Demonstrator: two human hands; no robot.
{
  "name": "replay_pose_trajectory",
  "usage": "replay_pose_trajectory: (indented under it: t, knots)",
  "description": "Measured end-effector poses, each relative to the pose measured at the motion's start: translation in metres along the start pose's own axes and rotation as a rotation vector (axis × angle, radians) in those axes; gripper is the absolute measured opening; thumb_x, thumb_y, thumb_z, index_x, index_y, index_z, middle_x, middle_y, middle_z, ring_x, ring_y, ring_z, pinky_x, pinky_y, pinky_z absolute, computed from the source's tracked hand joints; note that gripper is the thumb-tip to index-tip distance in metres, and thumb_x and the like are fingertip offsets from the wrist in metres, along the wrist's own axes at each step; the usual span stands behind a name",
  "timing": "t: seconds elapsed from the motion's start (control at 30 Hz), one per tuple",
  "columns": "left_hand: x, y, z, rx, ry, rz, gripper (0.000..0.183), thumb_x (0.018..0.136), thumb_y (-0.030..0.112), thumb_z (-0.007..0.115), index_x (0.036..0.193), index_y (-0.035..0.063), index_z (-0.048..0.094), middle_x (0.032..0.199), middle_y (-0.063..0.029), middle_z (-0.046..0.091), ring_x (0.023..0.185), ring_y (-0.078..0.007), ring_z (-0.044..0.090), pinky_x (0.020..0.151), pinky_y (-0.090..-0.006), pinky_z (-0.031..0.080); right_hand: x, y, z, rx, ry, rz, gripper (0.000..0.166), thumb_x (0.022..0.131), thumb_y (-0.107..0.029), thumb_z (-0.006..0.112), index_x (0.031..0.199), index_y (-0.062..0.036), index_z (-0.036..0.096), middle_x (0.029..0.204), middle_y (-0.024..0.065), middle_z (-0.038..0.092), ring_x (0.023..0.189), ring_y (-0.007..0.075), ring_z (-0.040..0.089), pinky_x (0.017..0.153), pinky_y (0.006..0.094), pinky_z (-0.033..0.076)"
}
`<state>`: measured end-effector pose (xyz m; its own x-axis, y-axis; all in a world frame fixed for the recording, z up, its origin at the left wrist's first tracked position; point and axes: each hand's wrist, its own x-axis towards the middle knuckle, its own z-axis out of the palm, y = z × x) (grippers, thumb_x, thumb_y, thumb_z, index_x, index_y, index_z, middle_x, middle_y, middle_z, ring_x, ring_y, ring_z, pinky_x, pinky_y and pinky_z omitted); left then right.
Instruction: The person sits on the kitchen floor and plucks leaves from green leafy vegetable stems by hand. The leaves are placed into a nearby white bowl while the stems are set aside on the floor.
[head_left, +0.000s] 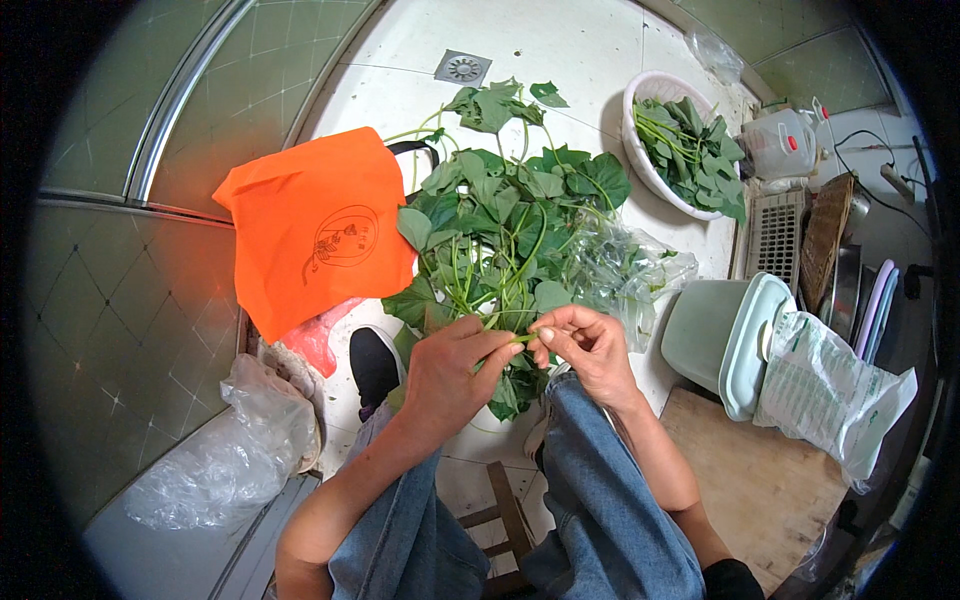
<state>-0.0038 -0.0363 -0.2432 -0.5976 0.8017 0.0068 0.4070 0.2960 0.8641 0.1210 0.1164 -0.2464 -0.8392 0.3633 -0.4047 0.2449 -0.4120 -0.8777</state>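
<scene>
Between my two hands stretches a short green stem (526, 337). My left hand (459, 369) pinches one end with thumb and forefinger, and my right hand (583, 346) grips the other end in its fingertips. Just beyond them a large heap of leafy green vines (502, 217), which look like sweet potato greens, lies on the white tiled floor. Part of the heap rests in or under a clear plastic bag (637, 262). At the far right, a pale pink plastic basket (632, 142) holds leafy stems (686, 150).
An orange cloth bag (322, 232) with a printed emblem lies left of the heap. A pale green lidded bin (709, 330), a wooden board (750, 480) and a clear jug (780, 142) are at the right. Clear plastic (225, 465) lies lower left; a floor drain (463, 69) is ahead.
</scene>
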Motion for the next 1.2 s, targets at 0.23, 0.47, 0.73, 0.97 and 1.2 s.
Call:
replay_pose_trajectory:
  t: [0.23,0.47,0.73,0.97,1.2]
  knots:
    - [0.0,0.003,0.002,0.086,0.092,0.107,0.016,0.078,0.012,0.073,0.093,0.0069,0.07,0.071,-0.007,0.052,0.059,-0.0208,0.056,0.052,-0.0321,0.044,0.001,0.003,0.002,0.217,0.007,0.041,0.015,0.093,-0.007,0.059,0.101,0.004,0.062,0.084,0.0086,0.066,0.069,0.0111,0.059,0.066,0.0248,0.049]
    - [0.002,0.005,0.004,0.014,0.12,0.123,0.018,0.077,0.007,0.072,0.095,0.0058,0.071,0.071,-0.0066,0.051,0.06,-0.0197,0.055,0.051,-0.0314,0.043,0.003,0.005,0.003,0.713,-0.081,0.223,0.013,0.092,-0.006,0.058,0.1,0.0049,0.061,0.079,0.007,0.062,0.067,0.0121,0.056,0.063,0.0272,0.046]
    - [0.002,-0.005,0.008,-0.394,0.11,-0.157,0.018,0.086,0.008,0.068,0.102,0.0013,0.071,0.073,0.0013,0.049,0.057,-0.0044,0.044,0.048,-0.0222,0.033,0.004,0.013,0.009,0.556,-0.053,0.141,0.013,0.093,-0.008,0.059,0.101,0.0024,0.061,0.084,0.0079,0.064,0.069,0.0124,0.058,0.066,0.0258,0.048]
    - [0.003,-0.01,0.002,-0.636,0.168,-0.385,0.02,0.085,0.01,0.07,0.104,0.0044,0.072,0.072,0.0047,0.045,0.056,-0.003,0.038,0.05,-0.0208,0.028,-0.006,0.018,-0.006,0.448,0.001,0.142,0.009,0.091,-0.001,0.058,0.099,0.0012,0.061,0.092,0.0141,0.067,0.075,0.0169,0.066,0.07,0.0273,0.055]
    - [0.003,0.002,-0.004,-0.185,0.108,-0.152,0.024,0.076,0.009,0.077,0.1,0.0087,0.074,0.067,0.0008,0.044,0.056,-0.0071,0.042,0.049,-0.0238,0.03,0.001,-0.002,-0.008,0.359,0.025,0.09,0.01,0.089,-0.001,0.061,0.098,0.0029,0.062,0.094,0.0152,0.068,0.077,0.0177,0.067,0.072,0.0283,0.057]
